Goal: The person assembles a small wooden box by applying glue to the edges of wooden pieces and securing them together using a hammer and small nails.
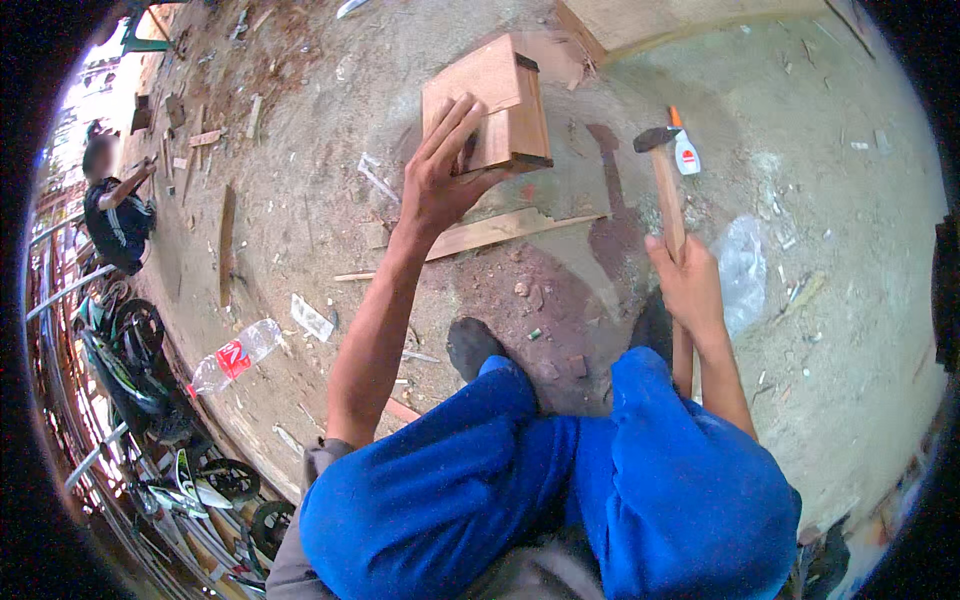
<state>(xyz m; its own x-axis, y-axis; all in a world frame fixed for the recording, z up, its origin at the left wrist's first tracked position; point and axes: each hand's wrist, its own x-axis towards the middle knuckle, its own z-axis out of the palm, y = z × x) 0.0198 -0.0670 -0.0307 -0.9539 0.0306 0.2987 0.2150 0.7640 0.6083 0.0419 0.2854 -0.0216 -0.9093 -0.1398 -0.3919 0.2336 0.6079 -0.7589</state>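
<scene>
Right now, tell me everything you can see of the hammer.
The hammer has a dark, metallic-looking head set across a long, pale, wooden-looking handle. The right hand's grip is closed around the handle. The head end points toward the picture's top, appearing beside a white bottle; whether they touch is unclear.

A red label [234, 360] with white marks is seen on the clear bottle [265, 338] at left; a small red patch [687, 156] is seen on the white bottle [683, 140] at far right. Neither can be read clearly.
</scene>
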